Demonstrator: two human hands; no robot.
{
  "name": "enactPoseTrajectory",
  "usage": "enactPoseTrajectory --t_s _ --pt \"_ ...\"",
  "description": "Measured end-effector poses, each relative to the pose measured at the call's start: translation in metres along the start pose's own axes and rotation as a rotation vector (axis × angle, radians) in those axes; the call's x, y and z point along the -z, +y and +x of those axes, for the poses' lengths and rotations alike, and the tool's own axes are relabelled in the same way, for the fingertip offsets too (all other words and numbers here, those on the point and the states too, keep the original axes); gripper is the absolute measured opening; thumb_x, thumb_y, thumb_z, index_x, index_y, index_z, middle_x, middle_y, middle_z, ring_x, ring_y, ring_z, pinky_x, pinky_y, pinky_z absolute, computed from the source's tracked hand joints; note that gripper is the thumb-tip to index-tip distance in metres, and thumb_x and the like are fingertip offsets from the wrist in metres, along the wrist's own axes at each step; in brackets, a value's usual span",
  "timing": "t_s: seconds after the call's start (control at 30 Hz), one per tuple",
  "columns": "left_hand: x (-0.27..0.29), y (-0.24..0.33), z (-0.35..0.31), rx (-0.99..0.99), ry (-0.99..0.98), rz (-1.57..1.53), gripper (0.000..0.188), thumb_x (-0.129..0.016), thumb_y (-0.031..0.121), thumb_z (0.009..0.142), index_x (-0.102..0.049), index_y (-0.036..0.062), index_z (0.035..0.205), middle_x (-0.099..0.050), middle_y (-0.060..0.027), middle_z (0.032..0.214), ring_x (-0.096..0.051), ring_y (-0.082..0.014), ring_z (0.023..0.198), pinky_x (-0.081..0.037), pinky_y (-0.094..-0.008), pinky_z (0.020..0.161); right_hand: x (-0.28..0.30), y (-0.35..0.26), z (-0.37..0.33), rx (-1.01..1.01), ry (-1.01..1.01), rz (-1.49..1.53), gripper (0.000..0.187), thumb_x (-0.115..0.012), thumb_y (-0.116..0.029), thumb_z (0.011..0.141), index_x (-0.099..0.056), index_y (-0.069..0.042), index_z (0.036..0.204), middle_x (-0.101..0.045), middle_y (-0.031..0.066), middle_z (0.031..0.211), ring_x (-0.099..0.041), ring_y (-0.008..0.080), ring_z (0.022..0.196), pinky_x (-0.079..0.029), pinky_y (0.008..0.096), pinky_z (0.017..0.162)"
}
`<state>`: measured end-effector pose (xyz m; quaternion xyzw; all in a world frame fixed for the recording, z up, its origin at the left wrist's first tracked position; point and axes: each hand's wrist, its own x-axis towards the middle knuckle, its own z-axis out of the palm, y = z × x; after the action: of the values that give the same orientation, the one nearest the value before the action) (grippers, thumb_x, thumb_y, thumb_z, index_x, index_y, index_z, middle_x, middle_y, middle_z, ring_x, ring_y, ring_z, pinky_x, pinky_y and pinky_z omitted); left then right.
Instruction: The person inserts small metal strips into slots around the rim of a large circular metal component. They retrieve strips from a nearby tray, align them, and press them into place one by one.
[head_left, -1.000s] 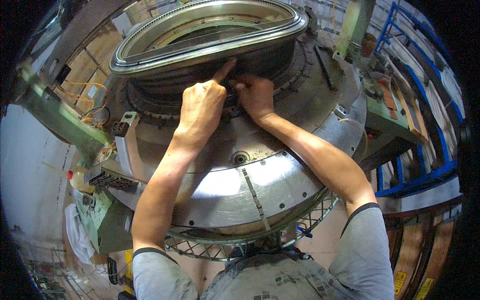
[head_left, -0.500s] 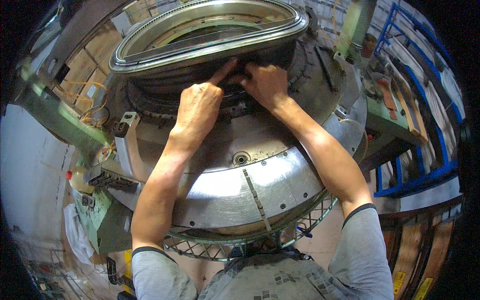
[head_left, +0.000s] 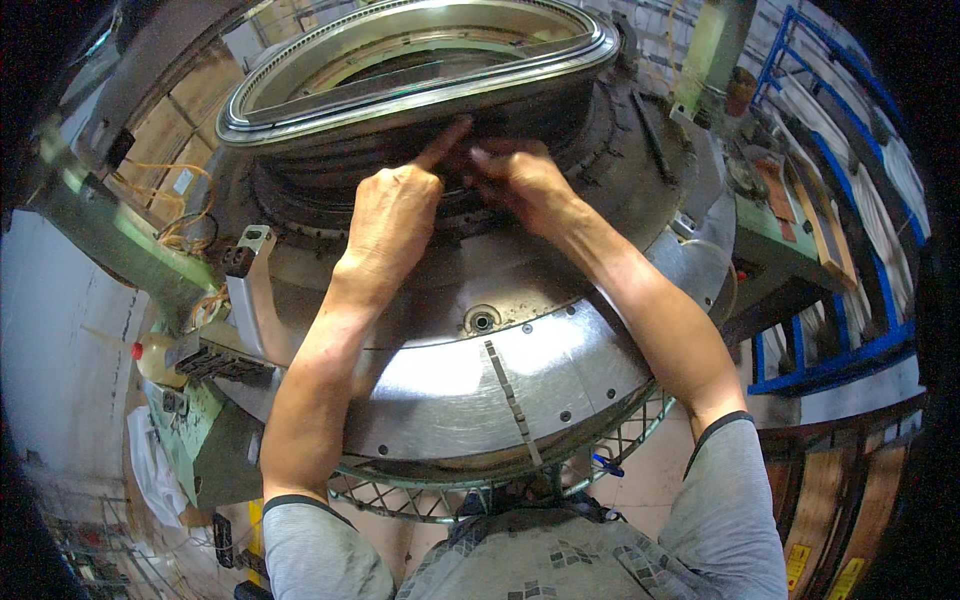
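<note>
Dark needle band [head_left: 330, 195] of the round machine sits just under the bright metal ring [head_left: 420, 60], running around the cylinder above the wide grey machine bed [head_left: 450, 390]. Both of my hands meet on it near the top centre of the view.

Left hand [head_left: 393, 215]: index finger stretched out straight, its tip pressed against the dark band right under the ring's lower lip. Other fingers curled loosely under the palm; nothing held in them that I can see. Back of the hand faces up.

Right hand [head_left: 520, 175]: just beside the left, nearly touching it. Fingers bunched together and tucked down into the band. Tips are hidden in the dark grooves, so I cannot tell whether they pinch anything.

Both forearms come up from the lower edge across the grey bed; grey short sleeves [head_left: 730, 500] show at the bottom.

Outward: a small round bolt hole [head_left: 482, 320] in the bed below my wrists. A narrow toothed strip [head_left: 512, 395] runs radially toward the bed's rim. Wire mesh guard [head_left: 480, 490] under the rim. Left: grey bracket [head_left: 245, 285] with a black block on top, green frame [head_left: 120, 240] behind, yellow wires [head_left: 180, 210]. Right: blue racking [head_left: 850, 330] well apart from the machine.
</note>
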<state>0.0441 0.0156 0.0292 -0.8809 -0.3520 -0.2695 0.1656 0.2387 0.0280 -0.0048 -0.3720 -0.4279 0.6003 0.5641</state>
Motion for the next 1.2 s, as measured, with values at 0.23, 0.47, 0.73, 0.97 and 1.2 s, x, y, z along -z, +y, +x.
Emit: enactPoseTrajectory --t_s 0.23,0.47,0.73,0.97,1.2 --pt "-0.002 -0.002 0.002 0.046 -0.12 0.087 0.084 -0.063 -0.004 0.075 -0.043 0.0147 0.154 -0.073 -0.0193 0.1 -0.072 -0.0378 0.074 -0.062 -0.046 0.069 0.005 0.001 0.003 0.006 -0.005 -0.044 0.021 -0.061 -0.012 0.1 -0.069 -0.005 0.118 -0.073 0.007 0.11 -0.064 0.0151 0.086 -0.053 0.0275 0.075" --pt "-0.001 0.001 -0.001 0.013 -0.019 0.018 0.067 -0.06 -0.008 0.074 -0.061 0.013 0.137 -0.069 -0.0218 0.112 -0.072 -0.0395 0.078 -0.061 -0.0456 0.07 0.008 0.002 -0.002 0.015 -0.129 -0.124 0.03 -0.063 -0.01 0.098 -0.068 -0.004 0.126 -0.073 0.0048 0.109 -0.064 0.0135 0.088 -0.054 0.0292 0.078" --pt "-0.009 0.024 0.005 0.58 0.315 -1.628 0.018 -0.079 -0.005 0.083 -0.072 -0.0019 0.1 -0.075 -0.0107 0.101 -0.073 -0.0169 0.087 -0.061 -0.03 0.08 0.014 -0.003 -0.04 0.203 -0.233 -0.573 0.024 -0.08 -0.016 0.088 -0.077 -0.003 0.107 -0.075 0.001 0.087 -0.064 0.0078 0.075 -0.053 0.0259 0.064" --pt "-0.035 0.034 0.016 0.854 0.068 -1.805 0.019 -0.068 -0.001 0.092 -0.066 -0.005 0.111 -0.071 -0.0159 0.107 -0.071 -0.0294 0.1 -0.059 -0.0409 0.09 0.044 -0.006 -0.046 0.108 -0.225 -0.585 0.012 -0.076 -0.014 0.09 -0.079 -0.002 0.092 -0.069 -0.0015 0.073 -0.056 0.0067 0.063 -0.046 0.0266 0.057" --pt "-0.05 0.029 0.016 0.87 -0.044 -1.935 0.023 -0.07 -0.001 0.09 -0.067 -0.0045 0.112 -0.071 -0.0154 0.11 -0.071 -0.0299 0.099 -0.058 -0.0405 0.09 0.061 0.005 -0.038 0.117 -0.254 -0.66 0.013 -0.073 -0.015 0.09 -0.077 -0.003 0.088 -0.067 0.0008 0.07 -0.055 0.0071 0.062 -0.045 0.0283 0.056"
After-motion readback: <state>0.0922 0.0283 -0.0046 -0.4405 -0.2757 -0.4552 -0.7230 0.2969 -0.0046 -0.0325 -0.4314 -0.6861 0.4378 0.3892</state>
